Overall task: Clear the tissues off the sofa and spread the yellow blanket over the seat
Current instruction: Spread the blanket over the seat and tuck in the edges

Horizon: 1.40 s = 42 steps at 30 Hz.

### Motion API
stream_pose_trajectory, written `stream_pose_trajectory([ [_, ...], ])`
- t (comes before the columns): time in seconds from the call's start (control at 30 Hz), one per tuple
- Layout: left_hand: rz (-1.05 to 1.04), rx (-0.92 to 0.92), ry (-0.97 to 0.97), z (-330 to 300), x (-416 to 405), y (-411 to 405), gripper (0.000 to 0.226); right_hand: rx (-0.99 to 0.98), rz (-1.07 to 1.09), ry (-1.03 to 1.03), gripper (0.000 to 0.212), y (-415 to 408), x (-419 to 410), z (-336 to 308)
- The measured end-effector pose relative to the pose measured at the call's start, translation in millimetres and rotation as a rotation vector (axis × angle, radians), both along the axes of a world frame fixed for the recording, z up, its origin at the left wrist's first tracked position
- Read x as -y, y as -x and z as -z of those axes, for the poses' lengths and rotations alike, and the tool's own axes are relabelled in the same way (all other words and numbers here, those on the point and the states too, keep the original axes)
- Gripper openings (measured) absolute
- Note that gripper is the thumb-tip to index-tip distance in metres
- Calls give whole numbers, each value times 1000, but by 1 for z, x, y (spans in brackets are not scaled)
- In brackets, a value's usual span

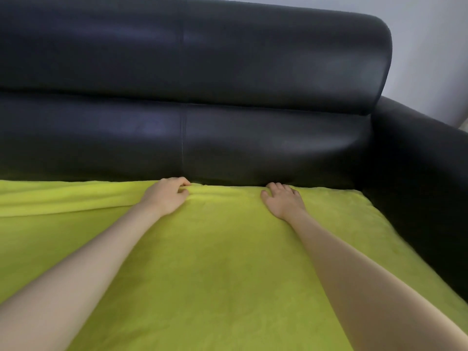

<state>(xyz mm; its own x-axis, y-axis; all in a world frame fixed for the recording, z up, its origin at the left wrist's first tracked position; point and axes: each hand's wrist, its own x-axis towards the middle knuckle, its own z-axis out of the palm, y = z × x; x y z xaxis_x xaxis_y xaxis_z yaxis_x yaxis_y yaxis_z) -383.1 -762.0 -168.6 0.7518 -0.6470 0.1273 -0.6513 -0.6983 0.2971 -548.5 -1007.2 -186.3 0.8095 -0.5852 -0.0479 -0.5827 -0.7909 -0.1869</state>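
Head view from above, close, facing forward and down at the sofa point(228, 72) backrest

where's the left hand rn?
In the head view, the left hand is left of centre at the yellow blanket's back edge, against the sofa backrest, fingers bunching a fold; the right hand lies flat beside it.

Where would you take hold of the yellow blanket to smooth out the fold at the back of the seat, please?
Probably at the raised fold along the blanket by the backrest, left of the left hand. Come from the front, palm down, and pinch the ridge between thumb and fingers: it stands up from the flat cloth, so it gives something to grip. The right hand lies flat on smooth cloth.
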Motion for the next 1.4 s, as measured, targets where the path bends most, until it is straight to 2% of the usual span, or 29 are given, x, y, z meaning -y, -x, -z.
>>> stream_pose_trajectory([
  [0.37, -34, -98, -336, -1, 30, -7, 55, -11, 8, 5, 55, -3, 2, -1],
  [0.57, -55, -191, -333, 0, 31, -12, 56, -17, -8, -9, 55, -2, 2, -1],
  [0.67, -4, -121, -348, 9, 29, -10, 56, -61, -2, 7, 55, -4, -3, -7],
  [0.7, -3, -100, -340, 12, 28, -9, 57, -108, 10, 51, 53, -6, -8, -10],
  [0.8, -13, -73, -307, 17, 28, -8, 56, -286, 81, 351, 44, -19, -41, -29],
  [0.87, -19, -58, -301, 18, 29, -9, 56, -203, -10, 394, 44, -35, -70, -37],
  [0.9, -22, -47, -297, 19, 29, -10, 56, -120, -91, 346, 44, -44, -81, -35],
  [0.97, -29, -30, -285, 22, 30, -11, 55, 0, -202, 120, 46, -59, -102, -29],
  [1.03, -34, -19, -272, 24, 30, -12, 54, 18, -205, -41, 51, -71, -110, -21],
  [1.3, -50, 65, -169, 31, 32, -17, 48, -108, -91, -40, 52, -93, -101, -15],
  [1.4, -73, 84, -113, 32, 32, -15, 46, -98, -91, -106, 54, -94, -97, -13],
])
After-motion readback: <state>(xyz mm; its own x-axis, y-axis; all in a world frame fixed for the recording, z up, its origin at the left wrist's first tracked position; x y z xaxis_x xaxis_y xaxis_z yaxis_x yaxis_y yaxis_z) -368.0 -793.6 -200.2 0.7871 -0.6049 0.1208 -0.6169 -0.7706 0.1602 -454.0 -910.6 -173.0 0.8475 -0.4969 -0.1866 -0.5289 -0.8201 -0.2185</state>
